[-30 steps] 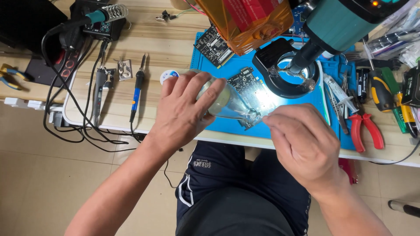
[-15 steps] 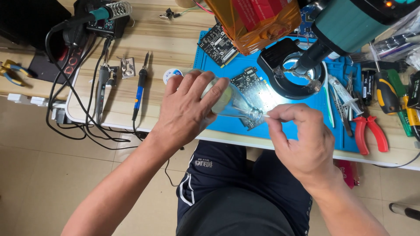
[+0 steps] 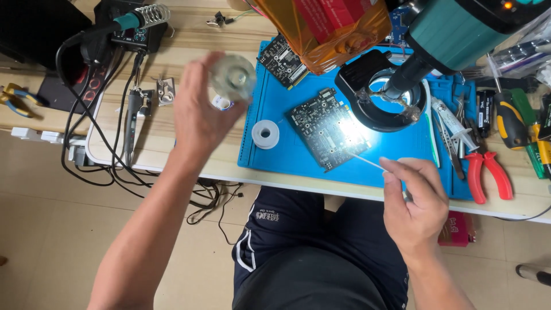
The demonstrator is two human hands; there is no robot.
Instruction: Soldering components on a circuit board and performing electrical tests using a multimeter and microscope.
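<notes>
Desk: a pale wooden desk (image 3: 183,143) over a beige tiled floor, the person seated at it in dark shorts.
Far left: yellow-handled cutters (image 3: 14,97) near the edge, and a soldering station (image 3: 123,26) with a coiled iron holder, black cables trailing off the front.
Left hand: the left hand (image 3: 198,117) is raised above the desk, fingers curled around a small clear round container (image 3: 232,76), which is blurred and held well clear of the surface.
Mat: a blue work mat (image 3: 275,155) covers the middle of the desk.
On the mat: a small white spool (image 3: 265,134) lies left of a dark circuit board (image 3: 328,127), which sits tilted and brightly lit at its right corner.
Above the board: a black ring lamp (image 3: 379,95) under a teal microscope body (image 3: 459,31); an orange see-through box (image 3: 327,28) stands behind.
Right hand: the right hand (image 3: 414,204) hangs at the desk's front edge, thumb and forefinger pinching a thin pale stick (image 3: 367,161) whose tip points at the board's lit corner.
Far right: red-handled pliers (image 3: 485,172) and a yellow and black screwdriver (image 3: 508,117) lie beside the mat.
</notes>
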